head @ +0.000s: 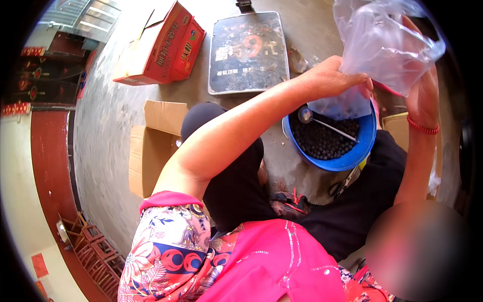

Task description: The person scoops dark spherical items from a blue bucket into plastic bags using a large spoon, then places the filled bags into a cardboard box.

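A clear plastic bag (381,45) is stretched between my two hands at the upper right. My left hand (336,77) pinches its near edge between thumb and fingers. My right hand (422,92), with a red bead bracelet at the wrist, supports the bag's right side; its fingers are partly hidden by the plastic. Below them stands a blue bucket (328,164) of small dark balls (320,139). A long-handled metal ladle (332,128) lies across the balls. Bluish plastic (341,102) hangs over the bucket's far rim beneath my left hand.
Scissors (344,184) lie beside the bucket near my leg. An open cardboard box (147,158) is on the left, with a red printed carton (162,49) beyond it. A worn dark flat board (247,53) bearing writing lies ahead. Wooden stools (100,253) stand at lower left.
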Action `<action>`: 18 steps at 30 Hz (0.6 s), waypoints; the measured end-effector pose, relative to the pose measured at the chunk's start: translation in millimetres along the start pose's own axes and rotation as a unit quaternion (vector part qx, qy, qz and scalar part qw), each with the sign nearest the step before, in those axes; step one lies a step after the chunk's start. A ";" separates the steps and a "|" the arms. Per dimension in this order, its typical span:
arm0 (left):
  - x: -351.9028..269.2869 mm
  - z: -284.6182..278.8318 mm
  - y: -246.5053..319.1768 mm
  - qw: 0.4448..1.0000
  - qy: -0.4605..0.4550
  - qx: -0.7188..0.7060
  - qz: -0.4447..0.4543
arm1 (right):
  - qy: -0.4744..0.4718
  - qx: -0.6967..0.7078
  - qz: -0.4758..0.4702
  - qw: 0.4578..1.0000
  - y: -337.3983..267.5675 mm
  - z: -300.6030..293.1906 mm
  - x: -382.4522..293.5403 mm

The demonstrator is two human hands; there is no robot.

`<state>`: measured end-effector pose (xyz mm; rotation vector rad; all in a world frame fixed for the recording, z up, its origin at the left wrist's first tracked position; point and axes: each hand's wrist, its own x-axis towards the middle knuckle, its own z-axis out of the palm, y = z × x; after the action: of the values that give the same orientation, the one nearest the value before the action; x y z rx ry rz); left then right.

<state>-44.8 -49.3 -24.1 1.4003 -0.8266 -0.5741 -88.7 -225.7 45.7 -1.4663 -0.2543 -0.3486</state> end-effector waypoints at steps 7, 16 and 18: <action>3.3 -8.1 8.3 0.989 0.131 -0.060 0.023 | -0.185 -0.255 0.124 0.941 3.7 -12.3 5.8; 14.9 0.5 4.2 0.933 0.289 0.088 0.193 | -0.244 -0.373 0.083 0.891 45.6 15.7 -1.6; 16.4 -1.0 2.2 0.890 0.339 0.171 0.254 | -0.252 -0.399 0.108 0.875 46.2 19.6 -0.7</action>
<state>-34.3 -61.2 -19.2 1.4774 -0.6858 0.4786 -70.9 -203.0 4.5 -2.3800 -0.3823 0.1566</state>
